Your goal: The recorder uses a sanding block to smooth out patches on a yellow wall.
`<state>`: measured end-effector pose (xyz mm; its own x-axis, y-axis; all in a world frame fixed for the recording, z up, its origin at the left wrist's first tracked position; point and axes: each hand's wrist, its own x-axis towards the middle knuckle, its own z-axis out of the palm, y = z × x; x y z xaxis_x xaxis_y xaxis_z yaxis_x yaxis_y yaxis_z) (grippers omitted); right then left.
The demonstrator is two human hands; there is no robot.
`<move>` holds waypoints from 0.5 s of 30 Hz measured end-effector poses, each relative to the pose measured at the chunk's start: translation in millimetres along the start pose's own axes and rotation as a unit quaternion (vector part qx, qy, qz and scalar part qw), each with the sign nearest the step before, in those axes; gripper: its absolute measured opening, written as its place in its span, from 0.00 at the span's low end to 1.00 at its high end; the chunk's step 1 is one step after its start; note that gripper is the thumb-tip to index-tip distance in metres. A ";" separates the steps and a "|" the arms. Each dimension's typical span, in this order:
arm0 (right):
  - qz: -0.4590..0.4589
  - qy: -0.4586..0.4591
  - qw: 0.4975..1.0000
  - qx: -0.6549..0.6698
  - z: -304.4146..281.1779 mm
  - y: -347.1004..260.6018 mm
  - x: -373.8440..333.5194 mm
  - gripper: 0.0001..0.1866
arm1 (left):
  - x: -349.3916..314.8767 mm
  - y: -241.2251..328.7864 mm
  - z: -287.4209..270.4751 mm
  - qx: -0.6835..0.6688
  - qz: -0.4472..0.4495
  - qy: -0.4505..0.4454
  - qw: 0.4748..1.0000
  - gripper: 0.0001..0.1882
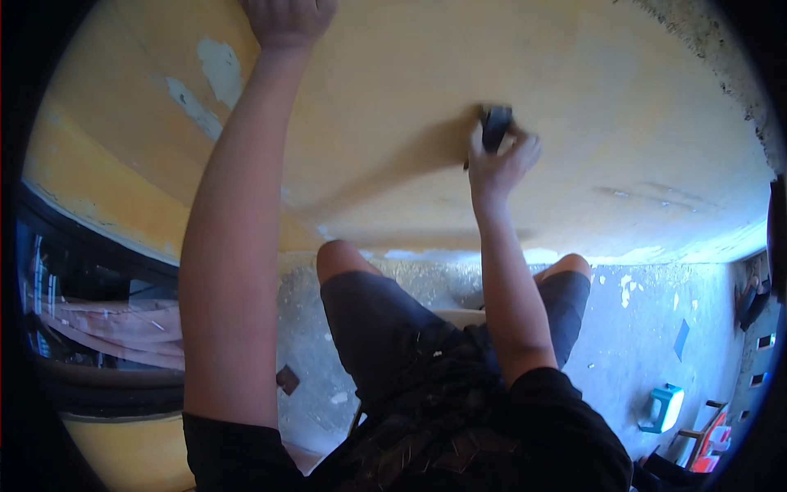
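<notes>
My right hand [500, 168] grips a dark block [496, 127], which looks like a sanding block, with thumb and fingers on its two sides. The block is against the yellow painted wall [393, 98], right of the middle; slight blur softens its edges. My left arm reaches up along the wall, and my left hand [291, 18] is at the top edge of the view, cut off so that its fingers are hidden. Bare pale patches [220, 72] of flaked paint show beside my left forearm.
A dark-framed window [98, 394] with pinkish cloth behind it is at left. On the grey floor [623, 344] lie paint flakes, a small brown square [288, 380] and a dark sheet [681, 339]. A teal-and-white lamp-like box [664, 408] stands lower right. My knees are near the wall.
</notes>
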<state>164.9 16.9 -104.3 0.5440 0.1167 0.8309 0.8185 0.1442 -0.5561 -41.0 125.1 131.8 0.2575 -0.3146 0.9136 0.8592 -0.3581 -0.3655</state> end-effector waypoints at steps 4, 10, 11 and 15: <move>-0.064 0.036 0.997 0.002 9.1 -57.6 56.1 0.22 | 8.6 -29.2 -17.6 0.003 0.018 -0.007 1.000 0.23; -0.077 0.092 0.992 0.024 12.6 -79.8 112.0 0.25 | 13.8 -26.2 -12.1 0.033 -0.002 -0.026 0.999 0.24; -0.082 0.071 0.994 -0.025 6.4 -59.8 80.7 0.25 | 14.6 -19.0 -8.4 0.037 0.000 -0.010 0.999 0.24; -0.054 0.042 0.998 0.008 -0.9 -30.1 27.7 0.21 | 8.3 -6.6 -10.7 -0.059 0.004 0.031 0.998 0.23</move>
<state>155.5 14.9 -64.5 0.4674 0.0163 0.8839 0.8704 0.1663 -0.4633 -49.2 115.5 139.9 0.2320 -0.3706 0.8994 0.7986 -0.4553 -0.3936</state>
